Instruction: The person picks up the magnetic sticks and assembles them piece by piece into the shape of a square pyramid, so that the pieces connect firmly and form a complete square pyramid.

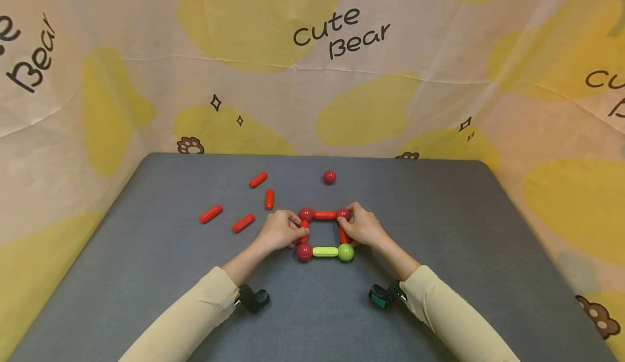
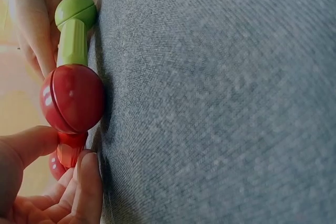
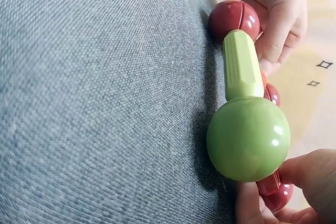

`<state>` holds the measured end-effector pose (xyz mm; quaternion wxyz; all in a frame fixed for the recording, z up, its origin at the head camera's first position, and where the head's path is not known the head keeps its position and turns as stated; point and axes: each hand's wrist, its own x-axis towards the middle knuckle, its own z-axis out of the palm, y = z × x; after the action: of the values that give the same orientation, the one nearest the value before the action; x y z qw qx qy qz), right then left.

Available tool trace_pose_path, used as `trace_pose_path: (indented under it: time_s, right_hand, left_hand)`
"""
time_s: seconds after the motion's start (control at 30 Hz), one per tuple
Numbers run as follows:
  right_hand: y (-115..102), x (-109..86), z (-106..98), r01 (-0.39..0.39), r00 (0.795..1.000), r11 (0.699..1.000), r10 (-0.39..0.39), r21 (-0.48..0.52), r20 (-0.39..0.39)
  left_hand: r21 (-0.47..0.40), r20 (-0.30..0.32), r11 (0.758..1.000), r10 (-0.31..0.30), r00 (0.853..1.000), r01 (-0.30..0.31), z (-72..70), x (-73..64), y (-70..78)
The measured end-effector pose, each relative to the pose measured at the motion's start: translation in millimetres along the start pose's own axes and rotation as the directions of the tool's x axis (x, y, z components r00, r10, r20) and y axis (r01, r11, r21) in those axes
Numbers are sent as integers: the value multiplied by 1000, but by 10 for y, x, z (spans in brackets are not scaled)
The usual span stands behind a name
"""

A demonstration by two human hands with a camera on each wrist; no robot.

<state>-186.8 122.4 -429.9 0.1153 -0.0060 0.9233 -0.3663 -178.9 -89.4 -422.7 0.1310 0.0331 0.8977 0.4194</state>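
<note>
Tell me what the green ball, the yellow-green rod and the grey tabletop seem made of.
Green ball: probably hard plastic, glossy, given its sharp highlights. Yellow-green rod: likely plastic, satin, with smooth ridged sides. Grey tabletop: apparently fabric-covered, matte, showing a fine woven texture.

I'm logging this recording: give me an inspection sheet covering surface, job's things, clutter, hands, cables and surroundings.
Surface: grey table, textured up close in the wrist views.
Job's things: a square of four balls and four sticks; its near side has a green stick and, at the right corner, a green ball; its other parts are red.
Clutter: loose parts only; four red sticks left of the square, one red ball beyond it.
Left hand: pinches the square's left stick.
Right hand: holds the square's right stick.
Cables: nothing seen.
Surroundings: printed backdrop with yellow patches and "Cute Bear" lettering.
</note>
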Motion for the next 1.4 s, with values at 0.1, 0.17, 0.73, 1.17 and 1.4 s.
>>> trace_pose_path:
  time_s: [0.1, 0.17, 0.73, 1.17, 1.4]
  right_hand:
    - [-5, 6, -4, -3, 1000, 1000, 3, -1, 2]
    - [-11, 9, -9, -5, 1000, 1000, 5, 0, 5]
    - [-25, 51, -41, -5, 1000, 1000, 5, 8, 1]
    - [-25, 29, -20, -20, 1000, 999, 20, 33, -18]
    - [-14, -26, -44, -20, 1000, 1000, 20, 21, 5]
  left_hand:
    - [11, 3, 1000, -3, 1000, 3, 3, 5, 9]
    - [13, 9, 1000, -8, 1000, 7, 6, 13, 11]
    - [-32, 28, 999, 5, 1000, -4, 2, 57, 4]
    - [-64, 15, 998, 24, 1000, -23, -12, 30, -49]
    - [81, -54, 985, 159, 986, -155, -147, -36, -170]
